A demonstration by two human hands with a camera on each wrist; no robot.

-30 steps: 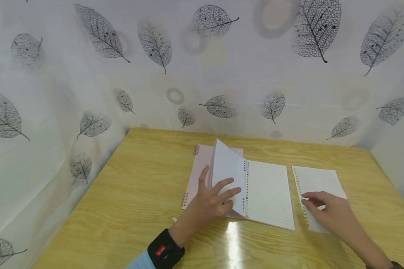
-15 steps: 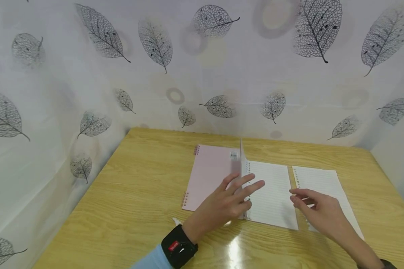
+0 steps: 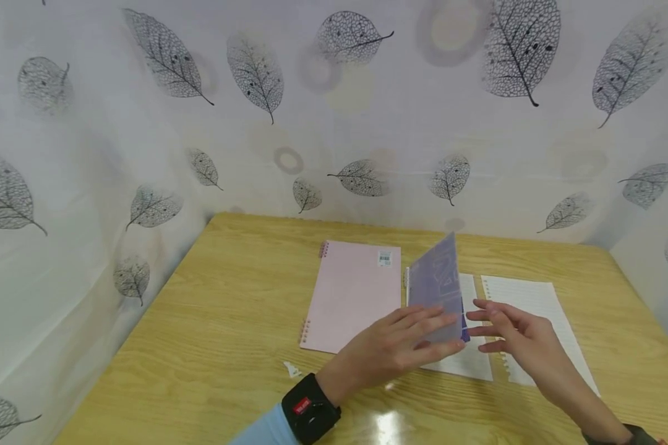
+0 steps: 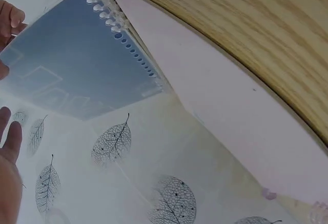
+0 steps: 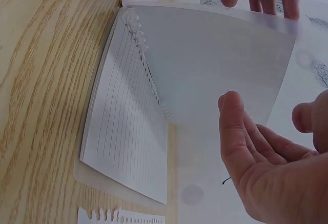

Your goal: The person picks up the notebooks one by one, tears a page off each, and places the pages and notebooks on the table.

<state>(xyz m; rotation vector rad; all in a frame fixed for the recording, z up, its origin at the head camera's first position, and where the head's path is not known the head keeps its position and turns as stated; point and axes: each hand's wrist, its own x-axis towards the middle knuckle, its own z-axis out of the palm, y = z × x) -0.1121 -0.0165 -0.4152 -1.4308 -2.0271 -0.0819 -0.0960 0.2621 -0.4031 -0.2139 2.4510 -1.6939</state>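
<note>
A loose-leaf notebook (image 3: 475, 358) lies with its lined page up and its translucent bluish-purple cover (image 3: 436, 278) raised steeply from the ring binding. My left hand (image 3: 398, 343) rests extended fingers on the outer face of that cover, near its free edge. On the other side, my right hand (image 3: 526, 340) hovers with fingers spread toward the cover's edge, holding nothing; whether its fingertips touch the cover I cannot tell. Right of the notebook is a loose lined sheet (image 3: 545, 315) with a torn, perforated left edge, partly hidden by the right hand.
A pink spiral notebook (image 3: 351, 290) with a barcode sticker lies left of the loose-leaf notebook. A small white paper scrap (image 3: 292, 369) is near the left wrist. Leaf-patterned curtains (image 3: 312, 123) stand behind and beside the wooden table (image 3: 228, 296).
My left hand has moved right, swinging the notebook's cover over from the pink notebook toward the lined page. My right hand's fingers have spread from a near-pinch and come near the cover.
</note>
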